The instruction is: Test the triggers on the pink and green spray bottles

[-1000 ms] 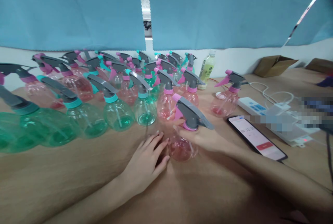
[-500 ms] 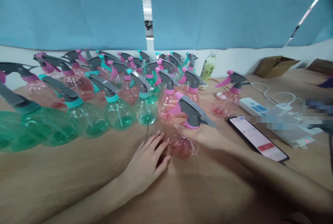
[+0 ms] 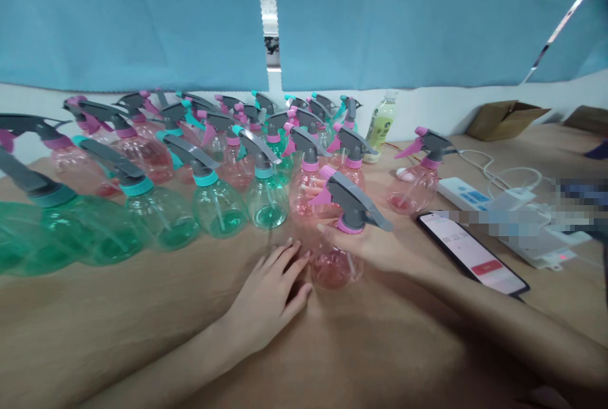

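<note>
A clear pink spray bottle (image 3: 335, 270) with a grey and pink trigger head stands on the table before me. My right hand (image 3: 363, 247) is closed around its neck, just under the pink collar, with some fingers partly hidden behind the bottle. My left hand (image 3: 270, 292) lies flat on the table with its fingers stretched out, the tips close to the left side of the bottle's base; I cannot tell whether they touch it. A green spray bottle (image 3: 268, 206) with a turquoise collar stands beyond my left fingers.
Several green and pink spray bottles (image 3: 218, 213) fill the left and back of the table. At right are another pink spray bottle (image 3: 412, 187), a phone (image 3: 475, 254), a power strip (image 3: 463, 195) and cables. Behind stand a drink bottle (image 3: 381, 127) and a cardboard box (image 3: 506, 121).
</note>
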`<state>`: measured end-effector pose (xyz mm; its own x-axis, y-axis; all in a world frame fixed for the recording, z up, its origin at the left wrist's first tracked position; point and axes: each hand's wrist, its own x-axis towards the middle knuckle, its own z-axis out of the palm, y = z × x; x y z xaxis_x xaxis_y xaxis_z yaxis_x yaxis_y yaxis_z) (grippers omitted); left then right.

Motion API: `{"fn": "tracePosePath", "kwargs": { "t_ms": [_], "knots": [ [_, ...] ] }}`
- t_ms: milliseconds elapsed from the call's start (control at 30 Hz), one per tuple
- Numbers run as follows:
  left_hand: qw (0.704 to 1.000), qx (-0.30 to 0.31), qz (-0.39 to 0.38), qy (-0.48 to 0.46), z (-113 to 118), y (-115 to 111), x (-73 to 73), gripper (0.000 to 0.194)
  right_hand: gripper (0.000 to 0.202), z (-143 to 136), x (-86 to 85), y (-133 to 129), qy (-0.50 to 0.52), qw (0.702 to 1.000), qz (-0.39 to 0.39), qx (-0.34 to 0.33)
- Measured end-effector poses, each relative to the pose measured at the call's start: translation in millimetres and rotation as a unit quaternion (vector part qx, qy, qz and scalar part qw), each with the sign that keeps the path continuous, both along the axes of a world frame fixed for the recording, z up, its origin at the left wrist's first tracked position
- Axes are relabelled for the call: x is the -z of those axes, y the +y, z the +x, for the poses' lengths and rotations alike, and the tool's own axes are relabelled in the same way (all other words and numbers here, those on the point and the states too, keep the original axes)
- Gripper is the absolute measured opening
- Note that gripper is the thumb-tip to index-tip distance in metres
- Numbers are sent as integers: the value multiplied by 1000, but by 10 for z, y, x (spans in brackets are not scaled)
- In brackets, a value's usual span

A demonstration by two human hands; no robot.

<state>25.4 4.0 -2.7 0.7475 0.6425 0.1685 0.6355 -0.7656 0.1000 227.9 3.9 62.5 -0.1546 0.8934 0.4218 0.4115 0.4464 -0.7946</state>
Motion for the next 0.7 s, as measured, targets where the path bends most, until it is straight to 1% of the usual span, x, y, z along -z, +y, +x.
{"fn": "tracePosePath", "kwargs": {
  "t_ms": [67,167,267,333,400,533,700],
  "knots": [
    [1000,-1,0,0,-1,1,1,40,37,-2,5,3,24,1000,-17,-5],
    [1000,0,2,-1,-2,0,0,41,39,4,33,10,33,999,-35,-4],
    [1000,2,2,-1,2,-5,-9,40,46,9,46,14,38,998,-43,-9],
    [1000,2,-1,0,7,-8,-16,40,47,7,33,11,41,998,-39,-12],
    [1000,1,-2,-1,10,-10,-19,40,39,4,15,5,34,999,-40,-3],
    [1000,-1,-1,0,12,-2,-16,40,16,3,12,-3,1,999,-37,15],
    [1000,1,0,-3,1,3,-10,40,12,4,-1,-12,-3,999,-30,22]
  ]
}}
